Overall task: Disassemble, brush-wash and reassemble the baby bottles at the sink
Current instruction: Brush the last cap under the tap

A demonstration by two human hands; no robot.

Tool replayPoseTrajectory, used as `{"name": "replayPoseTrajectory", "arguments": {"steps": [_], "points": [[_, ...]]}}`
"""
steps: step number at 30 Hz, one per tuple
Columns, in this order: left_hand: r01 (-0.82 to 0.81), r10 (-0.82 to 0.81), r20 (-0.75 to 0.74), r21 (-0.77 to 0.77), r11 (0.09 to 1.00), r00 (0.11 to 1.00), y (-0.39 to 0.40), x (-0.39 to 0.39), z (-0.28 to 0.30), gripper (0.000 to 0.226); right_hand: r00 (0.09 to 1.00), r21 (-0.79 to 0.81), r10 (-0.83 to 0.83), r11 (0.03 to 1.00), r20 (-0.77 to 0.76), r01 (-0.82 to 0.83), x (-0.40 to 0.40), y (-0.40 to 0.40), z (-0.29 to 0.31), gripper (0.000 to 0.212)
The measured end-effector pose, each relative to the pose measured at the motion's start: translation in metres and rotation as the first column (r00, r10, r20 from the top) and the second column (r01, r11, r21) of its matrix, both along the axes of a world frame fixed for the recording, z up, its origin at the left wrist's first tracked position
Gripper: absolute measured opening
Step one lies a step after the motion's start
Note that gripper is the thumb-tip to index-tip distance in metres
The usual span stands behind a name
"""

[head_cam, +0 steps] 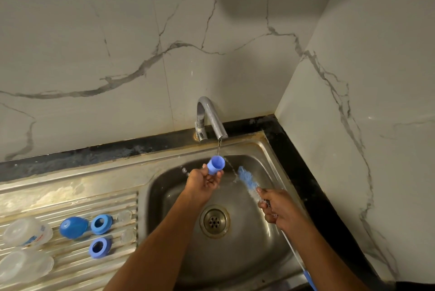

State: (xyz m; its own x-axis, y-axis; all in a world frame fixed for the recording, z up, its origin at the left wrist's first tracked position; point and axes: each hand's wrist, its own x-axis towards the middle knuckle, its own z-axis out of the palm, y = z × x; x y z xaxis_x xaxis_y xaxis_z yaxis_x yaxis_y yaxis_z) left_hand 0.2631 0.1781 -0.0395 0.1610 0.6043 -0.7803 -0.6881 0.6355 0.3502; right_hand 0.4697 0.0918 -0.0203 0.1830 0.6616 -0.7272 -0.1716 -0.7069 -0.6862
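Observation:
My left hand point(204, 181) holds a small blue bottle cap point(216, 165) by its closed end, its open mouth tilted up under the thin stream from the tap point(211, 117). My right hand point(275, 209) grips the bottle brush point(247, 180) just below its blue and white bristles, which point toward the cap from the right without touching it. The brush's long handle runs back past my wrist to a blue tip point(310, 279). On the drainboard lie two clear bottles point(26, 231) point(24, 267), a blue dome cap point(73, 227), two blue collar rings point(101, 224) point(100, 247) and two clear teats point(124, 216) point(128, 235).
The steel sink basin point(247, 248) has a round drain point(214, 221) at its middle. A ribbed drainboard point(70, 201) lies to its left. Marble walls close in behind and on the right, with a black counter strip point(306, 184) along the sink's right edge.

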Motion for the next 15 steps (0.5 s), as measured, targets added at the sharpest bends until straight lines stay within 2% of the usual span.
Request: {"name": "replayPoseTrajectory", "arguments": {"steps": [6, 8, 12, 15], "points": [[0.033, -0.031, -0.075, 0.025, 0.999, 0.997, -0.001, -0.002, -0.002, 0.027, 1.0, -0.007, 0.013, 1.0, 0.003, -0.013, -0.005, 0.002, 0.0, 0.02], [0.064, -0.053, -0.131, 0.084, 0.994, 0.99, -0.002, -0.002, -0.002, 0.027, 1.0, 0.0, 0.024, 1.0, 0.008, -0.024, -0.007, 0.002, 0.001, 0.02], [0.058, -0.002, -0.328, 0.16, 0.985, 0.945, -0.004, -0.002, -0.004, 0.018, 0.994, 0.019, 0.061, 0.998, 0.089, -0.063, -0.008, 0.002, 0.001, 0.018], [0.158, -0.003, -0.564, 0.226, 0.961, 0.826, -0.005, -0.003, -0.017, 0.03, 0.986, 0.054, 0.091, 0.994, 0.142, -0.099, -0.012, 0.002, -0.002, 0.018]]}}
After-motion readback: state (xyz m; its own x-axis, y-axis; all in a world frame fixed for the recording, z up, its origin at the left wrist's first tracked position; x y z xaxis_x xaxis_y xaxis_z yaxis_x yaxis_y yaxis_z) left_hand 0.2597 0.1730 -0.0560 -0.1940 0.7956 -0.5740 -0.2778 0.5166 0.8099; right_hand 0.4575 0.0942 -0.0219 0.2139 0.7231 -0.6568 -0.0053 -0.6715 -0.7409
